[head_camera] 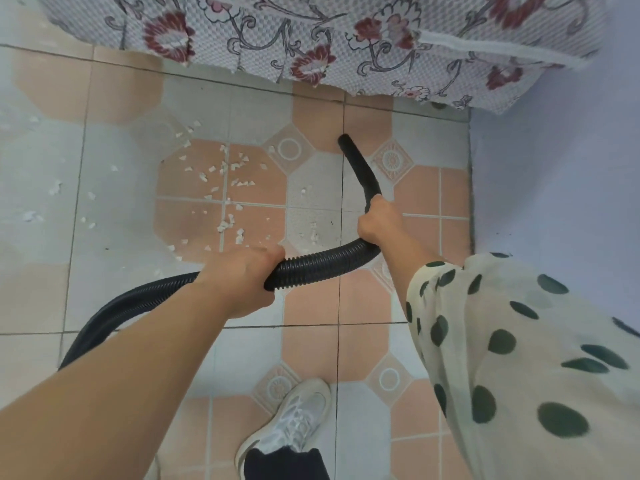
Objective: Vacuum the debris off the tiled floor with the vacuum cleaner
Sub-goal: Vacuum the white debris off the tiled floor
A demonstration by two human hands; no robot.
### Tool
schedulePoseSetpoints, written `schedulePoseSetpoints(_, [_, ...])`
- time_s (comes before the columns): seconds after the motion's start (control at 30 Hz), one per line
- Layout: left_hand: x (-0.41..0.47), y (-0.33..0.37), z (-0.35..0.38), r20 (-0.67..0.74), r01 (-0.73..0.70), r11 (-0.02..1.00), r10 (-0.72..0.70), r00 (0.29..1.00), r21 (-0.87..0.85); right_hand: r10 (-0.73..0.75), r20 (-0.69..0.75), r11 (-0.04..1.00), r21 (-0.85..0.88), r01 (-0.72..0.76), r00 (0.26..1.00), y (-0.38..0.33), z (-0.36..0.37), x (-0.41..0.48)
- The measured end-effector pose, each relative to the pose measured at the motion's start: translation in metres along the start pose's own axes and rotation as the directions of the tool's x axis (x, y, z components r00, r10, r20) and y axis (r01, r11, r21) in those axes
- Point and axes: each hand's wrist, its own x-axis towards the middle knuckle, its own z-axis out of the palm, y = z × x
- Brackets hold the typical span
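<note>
Tiled floor (311, 344), ribbed black hose (318, 262), white scraps (225, 167)

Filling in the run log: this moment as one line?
left hand grips hose | right hand grips nozzle | debris on tiled floor, uncollected

No legible text, label, brand, number or sign on the vacuum hose (322, 261), tiled floor (311, 306), floral cloth (311, 29) or shoe (294, 420).
</note>
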Motion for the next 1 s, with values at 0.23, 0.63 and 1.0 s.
schedulePoseSetpoints(0.23, [0.005,0.039,0.021,0.078,-0.084,0.996,0.083,0.994,0.014,0.145,-0.037,0.989,0.022,-0.144,0.989,0.059,-0.003,-0.008])
schedulePoseSetpoints(0.63, [-0.014,0.057,0.032,0.186,-0.186,0.979,0.168,0.968,0.084,0.107,0.065,0.993,0.043,-0.11,0.992,0.104,0.014,-0.052])
schedulePoseSetpoints(1.0, [-0.049,0.061,0.029,0.244,-0.276,0.948,0.234,0.941,0.157,0.2,0.098,0.97,0.118,-0.211,0.975,0.132,0.045,-0.1])
